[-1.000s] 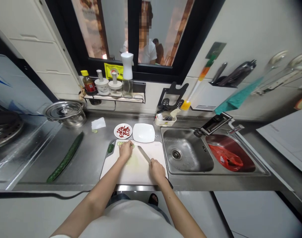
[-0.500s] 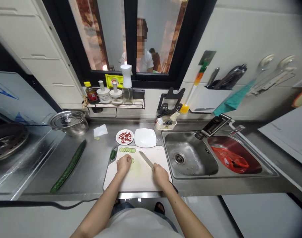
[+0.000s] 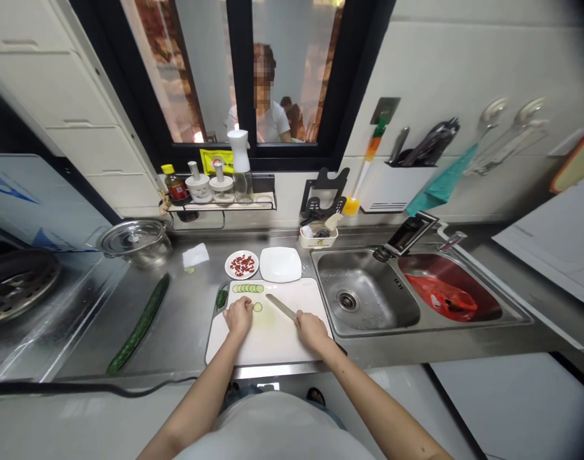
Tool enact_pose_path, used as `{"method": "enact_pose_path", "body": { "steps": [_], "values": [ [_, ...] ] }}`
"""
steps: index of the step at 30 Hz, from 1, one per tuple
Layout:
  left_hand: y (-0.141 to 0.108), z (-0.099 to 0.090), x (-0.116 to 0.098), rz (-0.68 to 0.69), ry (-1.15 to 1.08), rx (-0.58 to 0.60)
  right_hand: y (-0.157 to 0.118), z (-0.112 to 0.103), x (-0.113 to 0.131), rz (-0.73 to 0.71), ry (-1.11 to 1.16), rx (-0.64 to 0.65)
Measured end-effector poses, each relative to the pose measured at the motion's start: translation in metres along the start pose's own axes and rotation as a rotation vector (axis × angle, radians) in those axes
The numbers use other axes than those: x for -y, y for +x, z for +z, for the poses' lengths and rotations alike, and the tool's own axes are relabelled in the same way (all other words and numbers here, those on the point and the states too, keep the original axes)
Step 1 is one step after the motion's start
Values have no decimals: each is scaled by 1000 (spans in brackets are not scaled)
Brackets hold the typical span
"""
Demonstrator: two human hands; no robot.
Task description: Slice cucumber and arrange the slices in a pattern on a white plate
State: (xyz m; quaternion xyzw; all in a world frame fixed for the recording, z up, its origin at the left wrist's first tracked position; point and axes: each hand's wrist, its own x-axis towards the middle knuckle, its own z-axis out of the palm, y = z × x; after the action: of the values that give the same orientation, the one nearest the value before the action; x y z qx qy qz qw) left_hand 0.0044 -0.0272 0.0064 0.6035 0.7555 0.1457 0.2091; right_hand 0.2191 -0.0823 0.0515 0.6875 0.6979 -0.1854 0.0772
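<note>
A kitchen knife (image 3: 281,307) is gripped in my right hand (image 3: 313,331), its blade pointing away and to the left just over the white cutting board (image 3: 282,348). My left hand (image 3: 239,316) rests on the board's left half, fingers bent together. Beside its fingertips lies a round cucumber slice (image 3: 258,307); whether they pinch anything is hidden. A row of overlapping cucumber slices (image 3: 248,289) lies along the board's far edge. A dark green cucumber end (image 3: 221,298) sits at the board's upper left handle.
Behind the board stand a plate of chopped red pieces (image 3: 241,264) and a white plate (image 3: 280,264). A whole cucumber (image 3: 139,324) and lidded pot (image 3: 137,243) are to the left. Right is a double sink (image 3: 368,291) with a red plastic bag (image 3: 444,298). A person (image 3: 268,115) shows through the window.
My left fingers have drawn slightly back from the cucumber slice, which shows more fully now. The knife stays in my right hand. The whole view has shifted a little.
</note>
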Motion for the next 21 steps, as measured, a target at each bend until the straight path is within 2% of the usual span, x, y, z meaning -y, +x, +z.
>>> {"method": "enact_pose_path", "body": {
  "steps": [5, 10, 18, 21],
  "values": [
    [7, -3, -1, -44, 27, 21, -10, 2, 3, -37, -24, -11],
    [9, -2, -1, -54, 32, 27, -19, 2, 5, -105, -82, 35],
    [11, -1, 1, -85, -8, 43, -25, 1, 6, -144, -124, 97],
    [10, -1, 1, -78, -6, 36, -25, 1, 7, -153, -127, 84]
  ]
}}
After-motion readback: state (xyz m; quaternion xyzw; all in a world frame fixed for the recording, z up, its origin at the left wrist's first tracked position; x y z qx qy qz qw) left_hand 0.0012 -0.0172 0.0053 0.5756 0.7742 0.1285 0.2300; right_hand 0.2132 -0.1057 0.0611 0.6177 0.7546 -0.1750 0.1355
